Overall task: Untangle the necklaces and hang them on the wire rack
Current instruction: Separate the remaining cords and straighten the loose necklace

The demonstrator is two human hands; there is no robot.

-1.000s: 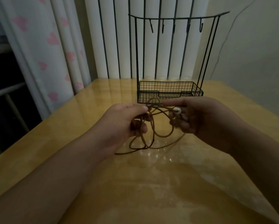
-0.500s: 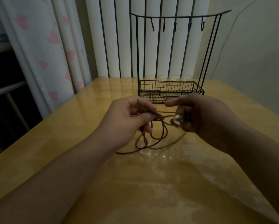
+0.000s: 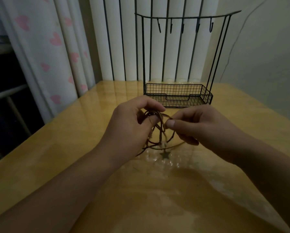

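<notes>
Pinching tangled necklaces [image 3: 159, 132] w/ left hand [image 3: 132, 125], right hand [image 3: 196, 125], prob. star pendant [image 3: 164, 154] below

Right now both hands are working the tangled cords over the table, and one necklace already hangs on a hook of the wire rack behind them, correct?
Not quite. In the head view the hooks of the wire rack are all bare; nothing hangs there yet. The rest holds: the left hand and right hand both pinch the tangled cords over the table.
</notes>
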